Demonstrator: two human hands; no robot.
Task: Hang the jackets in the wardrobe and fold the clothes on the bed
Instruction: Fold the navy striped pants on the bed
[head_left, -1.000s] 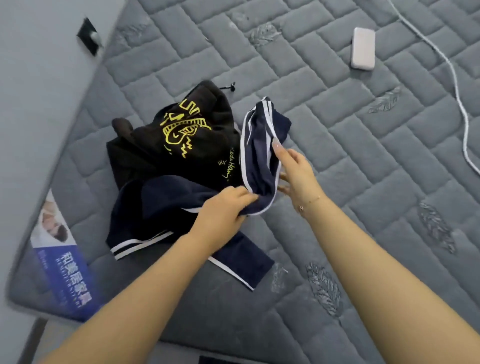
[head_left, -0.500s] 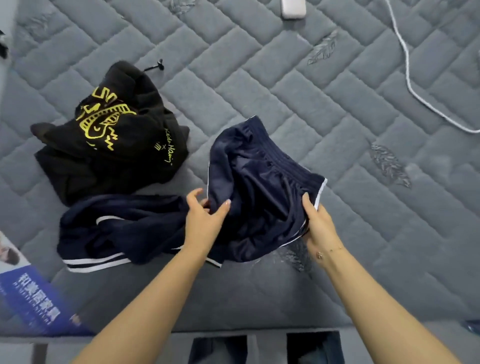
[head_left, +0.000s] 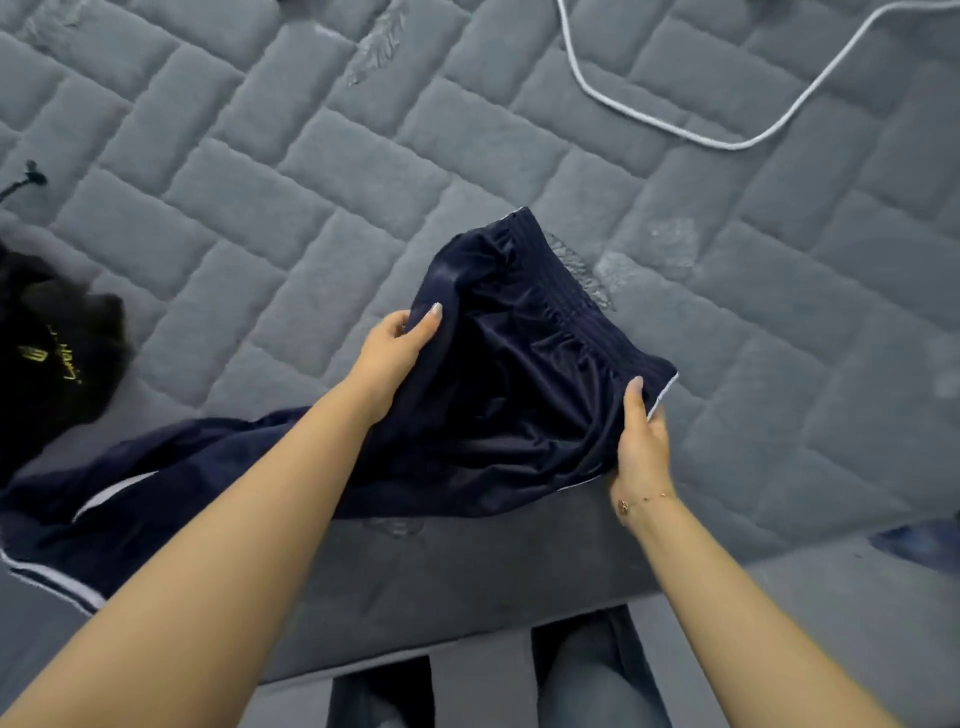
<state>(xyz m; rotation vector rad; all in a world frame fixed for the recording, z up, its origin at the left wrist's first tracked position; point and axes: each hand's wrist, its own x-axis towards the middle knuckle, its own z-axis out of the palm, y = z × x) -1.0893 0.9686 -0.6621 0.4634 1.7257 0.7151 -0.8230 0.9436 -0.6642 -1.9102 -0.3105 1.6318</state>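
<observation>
Both hands pinch the navy trousers (head_left: 519, 395) at the waistband, left hand (head_left: 389, 353) on the left side, right hand (head_left: 641, 441) on the right, spreading it flat on the bed (head_left: 363, 171) near its edge, likely to square it for folding.

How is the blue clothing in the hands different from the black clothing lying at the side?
The navy garment is held by both hands, the left hand and right hand each gripping an edge; the black garment lies untouched in a heap. The navy garment is shiny with white trim; the black garment looks matte with yellow print. The navy one is spread out, the black one bunched. Both are dark and rest on the grey mattress.
</observation>
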